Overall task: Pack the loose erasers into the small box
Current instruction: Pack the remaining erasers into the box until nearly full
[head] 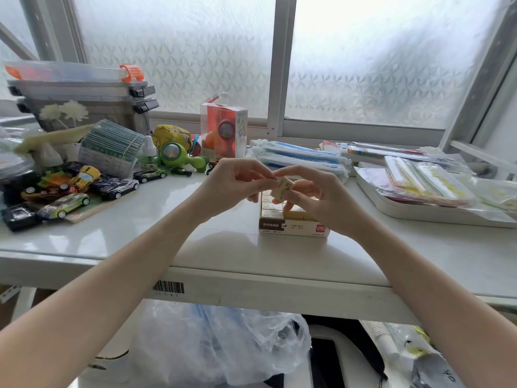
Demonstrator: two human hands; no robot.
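One eraser (284, 187) is held in the air between both hands, directly above the far end of the box (292, 218), which stands on the worktop (140, 228) just in front of the person. The eraser is pinched by the fingertips of the left hand (232, 183) at its upper left corner and by the thumb and fingers of the right hand (316, 194) along its right and lower sides. It is tilted, its long axis running from lower left to upper right, and so is not in line with the rows of erasers (293, 214) already seen in the box. The box's long axis runs away from the person, its labelled end nearest.

The right hand is judged the nearer to the box, its lower fingers lying close over the packed rows. For the coming move, the eraser would probably have to be turned square to the rows and lowered straight down. Where the free slot lies cannot be told, as that part is hidden by the hands.
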